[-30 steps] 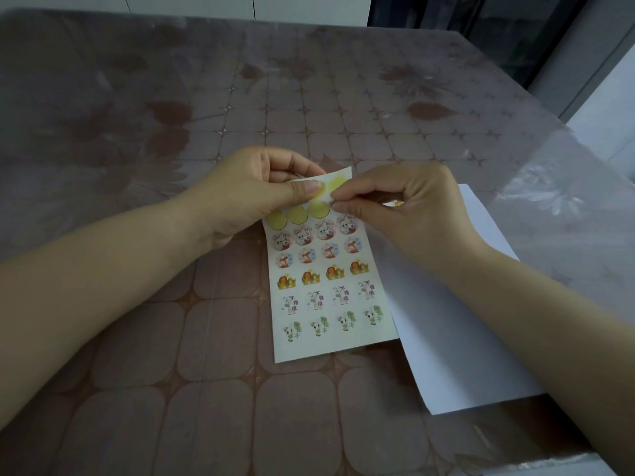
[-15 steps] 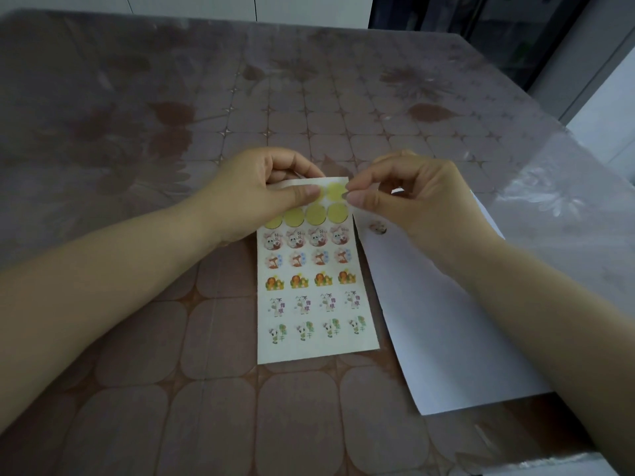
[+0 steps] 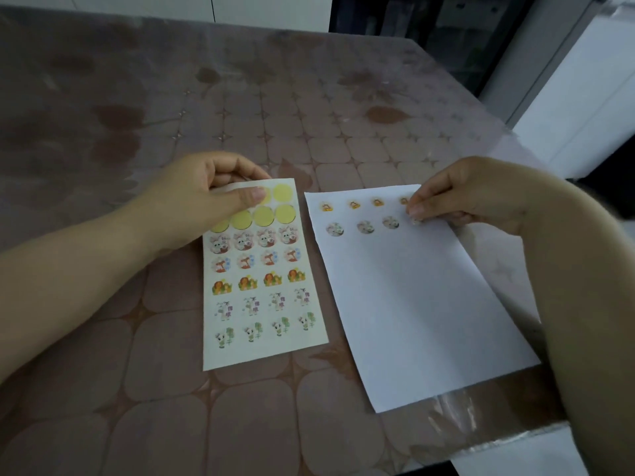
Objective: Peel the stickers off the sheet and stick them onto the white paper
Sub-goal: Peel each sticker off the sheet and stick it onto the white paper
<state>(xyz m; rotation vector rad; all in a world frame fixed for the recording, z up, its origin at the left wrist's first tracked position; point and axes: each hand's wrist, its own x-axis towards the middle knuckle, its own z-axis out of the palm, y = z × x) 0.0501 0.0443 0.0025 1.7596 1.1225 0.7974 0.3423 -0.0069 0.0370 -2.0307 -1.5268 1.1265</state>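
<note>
**Stickers being pressed into a second row on the white paper**

Stickers [image 3: 365,227] were seen in two rows at the far end of the white paper [image 3: 412,304], which lay on the bench [image 3: 171,424] at about 3 o'clock from the sticker sheet [image 3: 261,297]. The sheet's corner at 11 o'clock was pinched between thumb and fingers of the left hand [image 3: 202,201], beside the yellow circles [image 3: 285,214] left where stickers had been lifted. The right hand [image 3: 470,194] was closed, its fingertips [image 3: 417,214] pinched on what appeared to be a further sticker at the 3 o'clock end of the second row; the sticker itself was mostly hidden.

It was judged that the step would be done well if the sticker were lowered in line with its three neighbours, one edge laid first, then smoothed flat outward so that no crease was trapped. The paper lay unheld, so a light downward press would be preferred to a sideways rub.

The bench was covered by a brownish patterned cloth under a clear film [image 3: 457,427], which was wrinkled at the edge towards 5 o'clock. The room was dim; pale panels and a dark opening [image 3: 429,39] were visible at 12 to 2 o'clock.
</note>
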